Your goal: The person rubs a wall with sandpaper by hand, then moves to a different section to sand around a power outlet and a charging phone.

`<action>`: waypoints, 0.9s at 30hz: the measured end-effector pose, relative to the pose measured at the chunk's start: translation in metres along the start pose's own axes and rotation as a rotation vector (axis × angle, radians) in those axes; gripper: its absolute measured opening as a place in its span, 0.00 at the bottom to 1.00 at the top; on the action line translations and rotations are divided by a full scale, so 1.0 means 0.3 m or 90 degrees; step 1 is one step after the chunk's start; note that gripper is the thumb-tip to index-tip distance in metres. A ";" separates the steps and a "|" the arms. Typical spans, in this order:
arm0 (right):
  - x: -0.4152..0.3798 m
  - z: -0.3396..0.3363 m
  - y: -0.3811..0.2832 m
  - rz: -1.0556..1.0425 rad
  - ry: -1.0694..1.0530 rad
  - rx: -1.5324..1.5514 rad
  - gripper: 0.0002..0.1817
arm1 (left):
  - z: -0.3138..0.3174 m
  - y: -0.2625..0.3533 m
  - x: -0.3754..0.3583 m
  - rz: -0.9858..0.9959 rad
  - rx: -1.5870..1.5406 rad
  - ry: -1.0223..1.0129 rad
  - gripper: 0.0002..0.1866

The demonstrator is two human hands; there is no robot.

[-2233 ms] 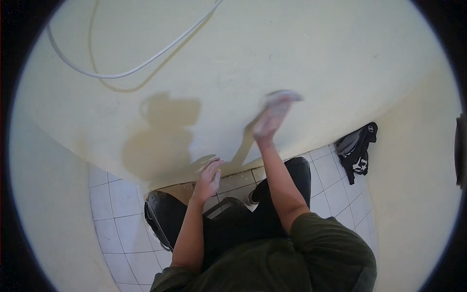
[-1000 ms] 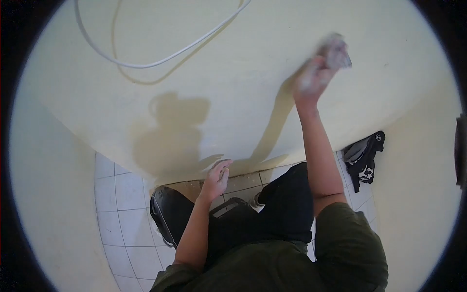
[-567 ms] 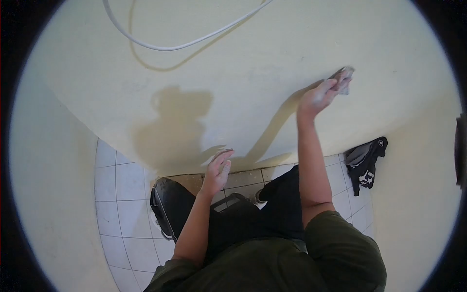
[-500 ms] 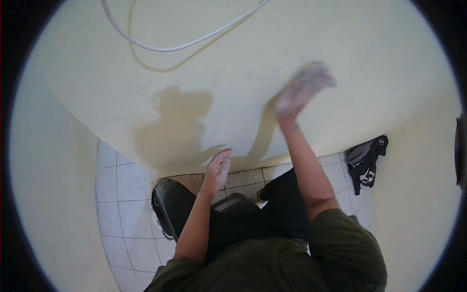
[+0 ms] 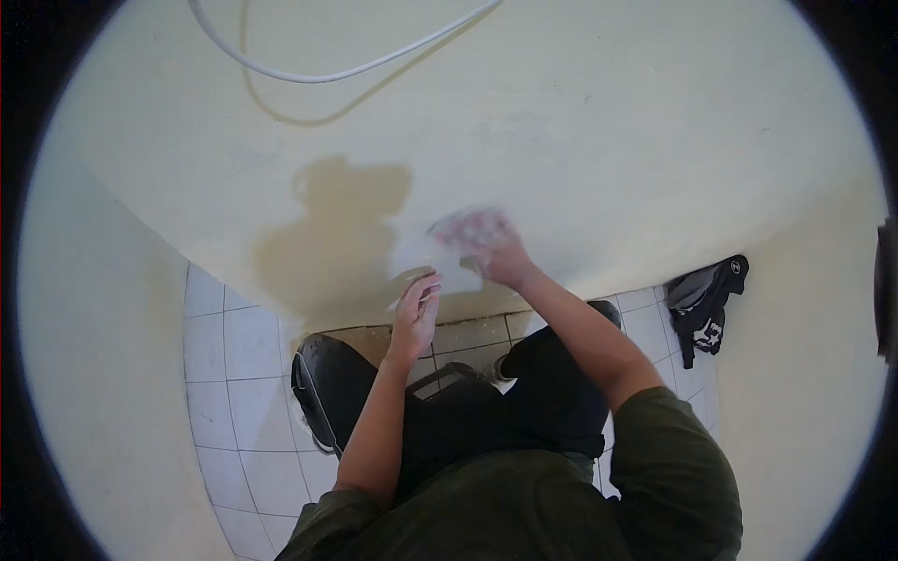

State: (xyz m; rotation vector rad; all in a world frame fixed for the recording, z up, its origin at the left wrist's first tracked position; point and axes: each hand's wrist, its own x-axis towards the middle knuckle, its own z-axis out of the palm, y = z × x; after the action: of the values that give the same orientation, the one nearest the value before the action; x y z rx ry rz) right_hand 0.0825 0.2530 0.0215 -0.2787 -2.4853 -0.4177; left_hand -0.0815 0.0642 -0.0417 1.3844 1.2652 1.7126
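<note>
My right hand [image 5: 486, 245] is at the pale yellow wall [image 5: 608, 168], smeared by motion. Its fingers look whitish; whether anything lies under them I cannot make out. Lower and to its left, my left hand [image 5: 416, 313] is raised between my knees and the wall, with whitish fingers loosely bent and the thumb apart. Nothing shows in it. Faint grey smudges mark the wall above my right hand.
A white cable [image 5: 318, 78] loops across the upper wall. Dark cloth with white print [image 5: 702, 304] lies on the tiled floor [image 5: 224, 411] at the right corner. Walls stand close on both sides. My bent knees [image 5: 327, 374] nearly reach the front wall.
My right hand has swept down and to the left across the wall, closer to my left hand. My left hand has risen slightly, its fingers more bent.
</note>
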 end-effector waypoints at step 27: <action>0.022 0.070 -0.087 -0.074 -0.099 0.188 0.31 | -0.035 0.005 -0.005 -0.142 -0.149 0.244 0.21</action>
State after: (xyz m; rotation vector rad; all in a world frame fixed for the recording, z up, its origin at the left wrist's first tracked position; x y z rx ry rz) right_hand 0.0586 0.2370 0.0032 -0.0489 -2.6809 -0.0718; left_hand -0.0909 0.0591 -0.0411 0.7728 1.3081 1.9514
